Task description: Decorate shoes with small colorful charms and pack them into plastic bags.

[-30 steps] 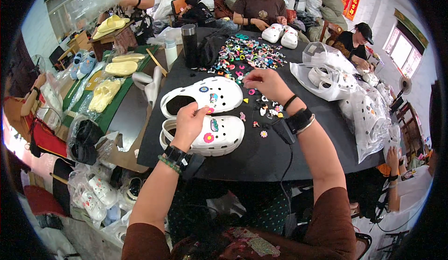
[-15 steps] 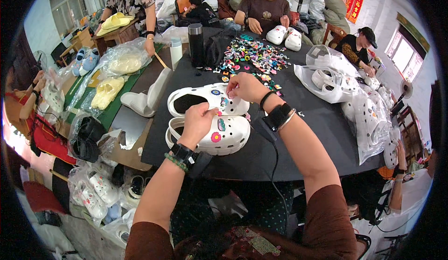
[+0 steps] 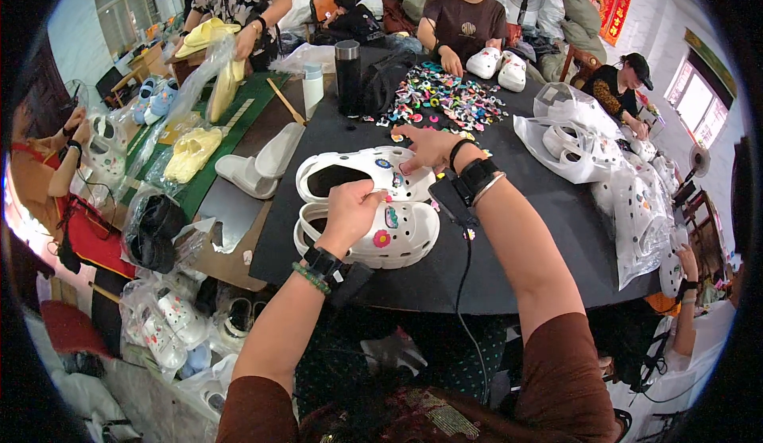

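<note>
Room: crowded workshop, windows left and right, red hanging at far right wall, several other people seated or standing round the work surface.

Black table (image 3: 556,228): broad, dark, matte; bears all items below.

Clear plastic bags of white clogs (image 3: 636,205): heaped along the right edge, well apart from the hands.

Green mat (image 3: 238,117): far left, with pale yellow shoes in plastic on it.

Pile of coloured charms (image 3: 445,101): spread mid-table, just beyond the right hand.

Black flask (image 3: 347,77): upright, left of the charm pile.

Far white clog (image 3: 358,174): lies sideways at table centre, touching the near one.

Near white clog (image 3: 389,236): directly before the person, several charms fitted on its upper.

Left hand (image 3: 350,212): curled over the near clog's upper, fingers pressing down on it; wristband and bead bracelet at the wrist.

Right hand (image 3: 429,147): resting on the far clog's toe, fingertips pinched together; whether a charm is held cannot be told.
</note>
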The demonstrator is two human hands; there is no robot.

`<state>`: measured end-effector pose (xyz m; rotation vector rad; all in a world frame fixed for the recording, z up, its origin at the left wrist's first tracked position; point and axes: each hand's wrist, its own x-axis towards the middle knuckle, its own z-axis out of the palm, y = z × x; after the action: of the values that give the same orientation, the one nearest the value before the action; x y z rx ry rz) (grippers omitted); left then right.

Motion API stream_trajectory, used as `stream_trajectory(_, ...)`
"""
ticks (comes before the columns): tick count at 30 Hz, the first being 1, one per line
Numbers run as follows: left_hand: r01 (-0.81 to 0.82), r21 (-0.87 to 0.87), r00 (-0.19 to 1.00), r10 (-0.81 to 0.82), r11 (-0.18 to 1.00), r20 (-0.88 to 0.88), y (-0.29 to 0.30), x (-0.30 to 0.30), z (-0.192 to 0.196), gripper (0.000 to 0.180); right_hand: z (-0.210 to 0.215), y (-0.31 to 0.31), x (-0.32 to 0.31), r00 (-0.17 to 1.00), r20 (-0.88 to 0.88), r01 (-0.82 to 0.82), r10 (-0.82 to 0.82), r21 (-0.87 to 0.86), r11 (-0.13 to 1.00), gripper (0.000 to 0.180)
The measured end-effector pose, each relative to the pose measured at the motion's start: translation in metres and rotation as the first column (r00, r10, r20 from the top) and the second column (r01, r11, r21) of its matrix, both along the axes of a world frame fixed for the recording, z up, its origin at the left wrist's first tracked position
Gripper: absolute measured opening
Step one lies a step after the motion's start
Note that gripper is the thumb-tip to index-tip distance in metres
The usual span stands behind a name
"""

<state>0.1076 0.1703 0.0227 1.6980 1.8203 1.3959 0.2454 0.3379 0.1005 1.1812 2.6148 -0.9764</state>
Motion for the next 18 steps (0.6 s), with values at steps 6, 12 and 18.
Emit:
stream_trajectory(6,0.052,0.073,0.997,-0.047,0.996,-0.058,0.004,-0.003,-0.006,0.035,-0.011,0.003,0.002,0.999,-0.015,-0.028,0.029,0.066,0.997,0.090)
stream_trajectory(12,0.041,0.027,0.996,-0.039,0.999,-0.084,0.003,-0.001,-0.003,0.030,-0.025,0.005,-0.002,0.997,-0.071,-0.024,0.032,0.117,0.993,0.087)
stream_trajectory(18,-0.088,0.009,0.993,0.087,0.996,0.085,-0.002,0.003,0.004,0.031,-0.032,0.005,0.032,0.889,-0.458,-0.014,-0.022,-0.075,0.997,0.080)
